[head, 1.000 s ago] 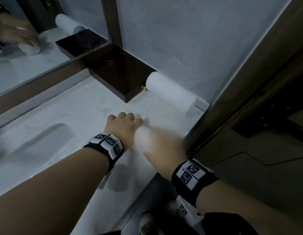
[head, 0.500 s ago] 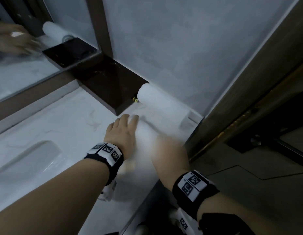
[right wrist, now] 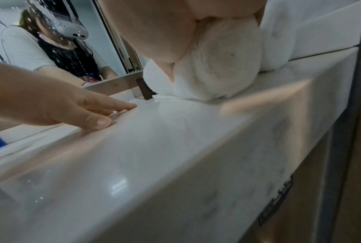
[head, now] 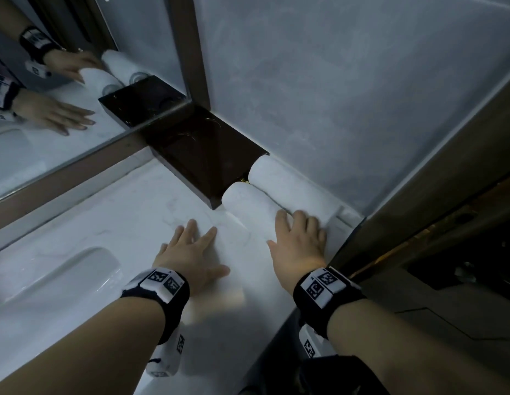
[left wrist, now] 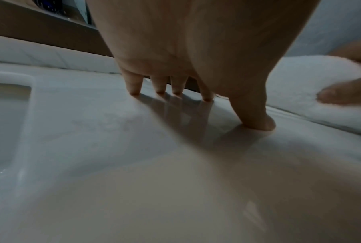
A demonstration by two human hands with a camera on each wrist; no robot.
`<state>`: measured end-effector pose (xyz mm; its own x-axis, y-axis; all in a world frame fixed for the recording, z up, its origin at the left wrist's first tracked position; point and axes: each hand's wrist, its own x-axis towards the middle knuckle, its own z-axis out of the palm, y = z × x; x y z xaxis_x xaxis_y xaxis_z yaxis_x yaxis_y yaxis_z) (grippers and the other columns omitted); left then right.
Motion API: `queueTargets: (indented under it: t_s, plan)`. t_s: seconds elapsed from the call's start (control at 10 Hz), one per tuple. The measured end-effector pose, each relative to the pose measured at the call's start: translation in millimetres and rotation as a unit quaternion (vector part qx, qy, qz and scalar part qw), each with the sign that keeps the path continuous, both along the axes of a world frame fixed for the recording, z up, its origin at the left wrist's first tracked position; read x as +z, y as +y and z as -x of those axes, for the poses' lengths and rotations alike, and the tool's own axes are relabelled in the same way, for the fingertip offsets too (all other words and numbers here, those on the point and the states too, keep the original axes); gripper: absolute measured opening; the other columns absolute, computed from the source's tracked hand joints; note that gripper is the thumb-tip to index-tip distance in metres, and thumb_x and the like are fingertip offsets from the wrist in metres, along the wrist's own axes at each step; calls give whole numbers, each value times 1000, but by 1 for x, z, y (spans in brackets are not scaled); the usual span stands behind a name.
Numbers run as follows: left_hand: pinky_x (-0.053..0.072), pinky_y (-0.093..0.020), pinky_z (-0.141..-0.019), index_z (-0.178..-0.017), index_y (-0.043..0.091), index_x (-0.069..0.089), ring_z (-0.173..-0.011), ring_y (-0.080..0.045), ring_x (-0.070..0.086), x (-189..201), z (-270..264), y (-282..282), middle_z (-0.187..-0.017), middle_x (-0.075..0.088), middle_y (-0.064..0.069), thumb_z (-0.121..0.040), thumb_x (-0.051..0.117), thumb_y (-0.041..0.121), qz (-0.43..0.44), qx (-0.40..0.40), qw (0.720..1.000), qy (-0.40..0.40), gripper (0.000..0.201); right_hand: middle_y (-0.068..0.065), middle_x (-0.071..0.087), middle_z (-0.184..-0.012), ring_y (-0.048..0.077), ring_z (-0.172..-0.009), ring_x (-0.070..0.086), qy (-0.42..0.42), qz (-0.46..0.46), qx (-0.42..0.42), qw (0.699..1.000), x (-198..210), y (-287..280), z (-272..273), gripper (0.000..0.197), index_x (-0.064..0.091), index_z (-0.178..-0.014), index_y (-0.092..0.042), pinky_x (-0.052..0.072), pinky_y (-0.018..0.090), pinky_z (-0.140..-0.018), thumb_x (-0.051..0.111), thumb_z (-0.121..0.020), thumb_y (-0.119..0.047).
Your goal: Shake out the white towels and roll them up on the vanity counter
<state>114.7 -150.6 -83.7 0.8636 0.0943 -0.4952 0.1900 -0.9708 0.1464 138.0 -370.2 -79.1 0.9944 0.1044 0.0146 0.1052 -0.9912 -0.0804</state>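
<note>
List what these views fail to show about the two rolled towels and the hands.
- Near rolled towel: the right hand covers its right end in the head view; its loose edge cannot be made out.
- Far rolled towel: in the right wrist view only a sliver shows behind the near roll.
- Right hand's fingertips: hidden behind the palm in the right wrist view.
- Left hand: its palm contact with the counter cannot be made out.

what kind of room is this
Most likely a bathroom, perhaps a hotel's: a white marble vanity counter with a sunken basin, a wall mirror above it, and rolled white towels by the wall.
</note>
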Motion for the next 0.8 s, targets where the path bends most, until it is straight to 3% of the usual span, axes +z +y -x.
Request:
queueTargets:
  t_s: [0.3,0.4,0.6,0.7,0.8]
  plan:
    - [5,-52,-120,-150,49,2,-149,-19,-17,10,-8,-6,-161,-19,9,-69,62,72,22,19,999,20,103,15,45,-122,33,-106,41,-25,8,14,1000,0,2,-12,58,39,-134,-16,34,45,-88,58,-87,-44]
    - [7,-52,-120,-151,49,4,-150,-19,-16,14,-10,-8,-161,-17,8,-68,64,71,20,22,999,24,104,14,45,-121,33,-105,41,-35,34,13,999,2,3,-14,62,41,-132,-16,33,46,-87,60,-84,-50]
    - [9,-54,-120,-150,49,4,-150,-20,-14,14,-11,-8,-161,-16,9,-67,63,71,13,22,999,27,104,8,32,-135,32,-119,30,24,42,22,999,16,-9,-23,76,35,-132,-25,23,50,-99,46,-75,-74]
    - [10,-53,-120,-150,50,5,-150,-21,-13,13,-8,-10,-161,-15,11,-67,63,71,17,28,999,17,103,3,18,-146,30,-133,18,76,-40,21,996,29,-17,-15,78,27,-140,-32,15,51,-109,45,-77,-74]
    - [17,-53,-119,-149,51,7,-150,-24,-1,13,-8,-11,-159,-8,14,-65,63,71,18,33,999,8,103,-1,34,-138,22,-129,32,92,-261,-19,961,48,-38,4,59,46,-133,-30,27,44,-111,63,-82,-53]
